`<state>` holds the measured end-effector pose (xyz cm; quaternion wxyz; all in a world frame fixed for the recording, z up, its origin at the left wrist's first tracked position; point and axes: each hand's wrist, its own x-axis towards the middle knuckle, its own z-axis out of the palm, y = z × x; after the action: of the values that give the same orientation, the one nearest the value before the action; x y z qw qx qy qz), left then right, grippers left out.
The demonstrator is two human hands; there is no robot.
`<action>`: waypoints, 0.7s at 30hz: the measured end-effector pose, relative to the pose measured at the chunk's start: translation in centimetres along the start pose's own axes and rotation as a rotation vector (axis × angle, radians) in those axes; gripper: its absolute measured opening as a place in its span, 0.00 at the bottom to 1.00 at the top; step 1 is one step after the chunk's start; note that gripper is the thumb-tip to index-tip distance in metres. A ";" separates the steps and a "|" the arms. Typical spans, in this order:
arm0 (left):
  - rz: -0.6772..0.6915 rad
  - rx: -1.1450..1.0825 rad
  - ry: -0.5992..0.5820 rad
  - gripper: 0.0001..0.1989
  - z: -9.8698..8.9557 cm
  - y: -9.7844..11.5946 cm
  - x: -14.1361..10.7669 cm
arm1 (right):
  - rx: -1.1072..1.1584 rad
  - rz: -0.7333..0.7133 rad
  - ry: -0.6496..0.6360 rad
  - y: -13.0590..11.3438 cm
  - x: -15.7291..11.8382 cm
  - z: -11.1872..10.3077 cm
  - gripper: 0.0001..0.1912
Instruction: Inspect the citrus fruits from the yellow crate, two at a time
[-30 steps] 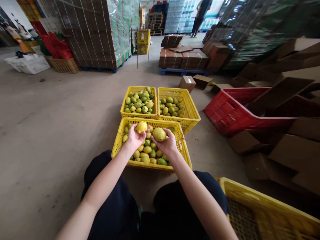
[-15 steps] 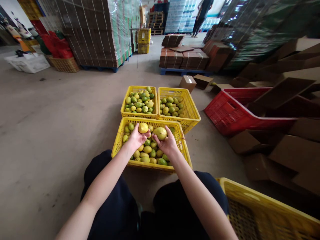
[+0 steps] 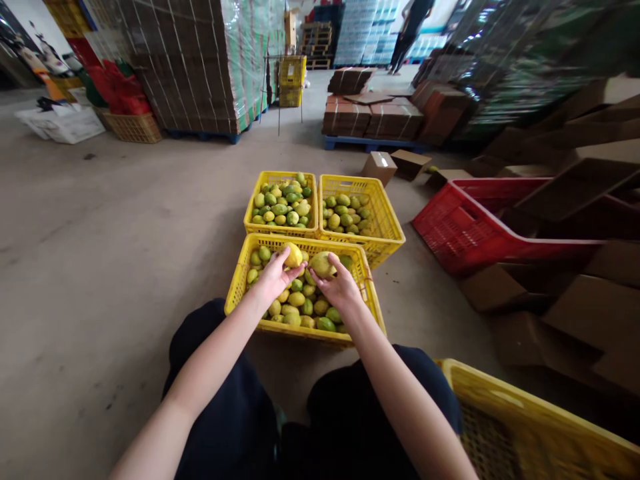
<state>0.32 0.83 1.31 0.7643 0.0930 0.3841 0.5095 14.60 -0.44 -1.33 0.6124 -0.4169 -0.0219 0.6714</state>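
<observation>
My left hand (image 3: 275, 275) is closed round a bright yellow lemon (image 3: 293, 255), thumb over its top. Beside it, my right hand (image 3: 343, 287) grips a larger, duller yellow-green lemon (image 3: 323, 265) between thumb and fingers. Both hands are above the near yellow crate (image 3: 305, 333), close together but apart. Inside that crate lie many loose lemons (image 3: 297, 299), green to yellow. Behind it, touching side by side, stand a left crate (image 3: 283, 231) heaped with green and yellow lemons and a right crate (image 3: 387, 223) with a lower layer of them.
A yellow crate (image 3: 530, 400) stands by my right knee. Further right are a red crate (image 3: 450, 227) and a heap of cardboard boxes (image 3: 595, 307). Flattened cardboard (image 3: 395, 120) lies on a blue pallet ahead. A wrapped pallet stack (image 3: 185, 67) stands back left; a person (image 3: 413, 30) is far off.
Both hands have turned slightly; the left thumb now covers more of its lemon, and the right-hand lemon is tilted, more covered by the fingers. The view has shifted slightly.
</observation>
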 end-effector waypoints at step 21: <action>0.249 0.151 -0.152 0.20 -0.1 0.2 -0.6 | -0.248 -0.381 -0.150 0.7 -1.0 0.3 0.33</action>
<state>0.02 0.42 1.63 0.7130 0.2354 0.3481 0.5612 13.78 -1.34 -0.94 0.6689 -0.4260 -0.2279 0.5649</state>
